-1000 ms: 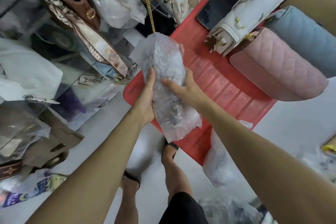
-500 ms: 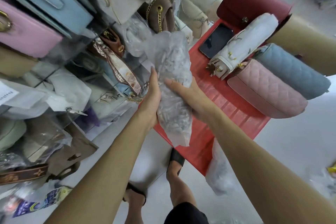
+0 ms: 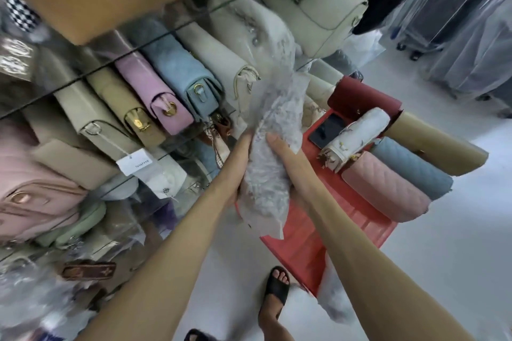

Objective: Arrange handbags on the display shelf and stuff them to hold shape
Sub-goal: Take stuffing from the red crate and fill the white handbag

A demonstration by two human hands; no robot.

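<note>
Both hands on the stuffing bundle (image 3: 270, 152), a clear plastic bag packed with crumpled paper, held upright in front of the shelf (image 3: 177, 28), over the red stool (image 3: 307, 232). Left hand (image 3: 241, 163) cups the left side, fingers mostly hidden behind it; right hand (image 3: 285, 158) wraps the right side, thumb pressed on the front. Looks light, soft, compressible; film likely slick and easy to tear, so mid-body two-hand grip makes sense, not the loose ends. Glass shelf edges sit close on the left and the bags (image 3: 177, 77) are packed tight side by side, little slack between them. Stool holds a phone (image 3: 327, 130) and more bags (image 3: 385, 185) just right of the hands. Open floor (image 3: 457, 230) further right is the free room.
</note>
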